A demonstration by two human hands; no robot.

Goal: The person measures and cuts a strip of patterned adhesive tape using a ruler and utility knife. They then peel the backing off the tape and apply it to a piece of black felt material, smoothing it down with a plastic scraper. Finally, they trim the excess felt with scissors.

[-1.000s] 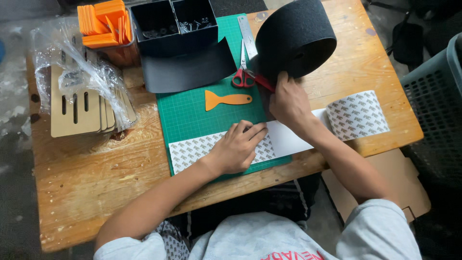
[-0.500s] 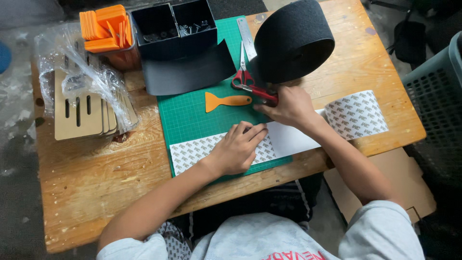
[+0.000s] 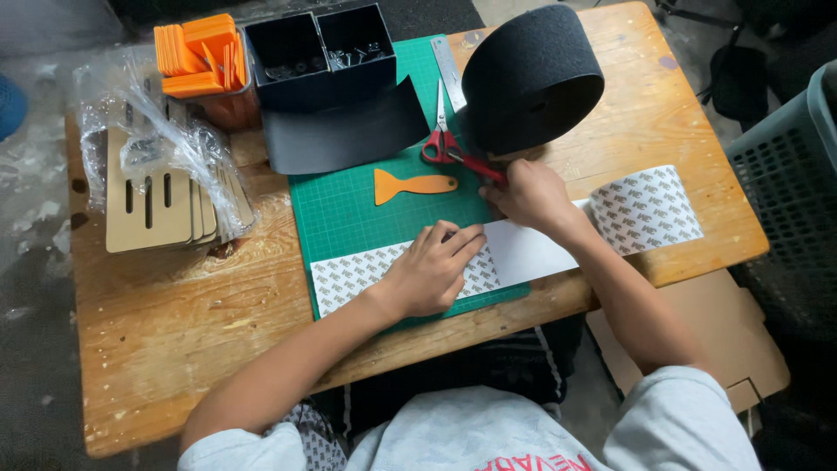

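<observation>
Presently the left hand lies flat, fingers spread, pressing on the patterned backing strip where it crosses the near edge of the green cutting mat. It grasps nothing; it only pins the strip down.

The right hand is curled at the handles of the red scissors. Its fingers close about the nearer red handle, but whether they pass through the loop cannot be told.

The scissors lie just beyond the right hand, up and to its left, with their long axis running away from the person: blades pointing to the far edge of the mat, handles toward the hand. The right hand is touching them; the left hand is well apart from them.

The strip runs crosswise, left to right, from the mat over a white peeled stretch to its patterned end on the wooden table. It thus lies at right angles to the scissors.

An orange scraper rests on the mat between the two hands. A black felt roll stands just behind the scissors.
</observation>
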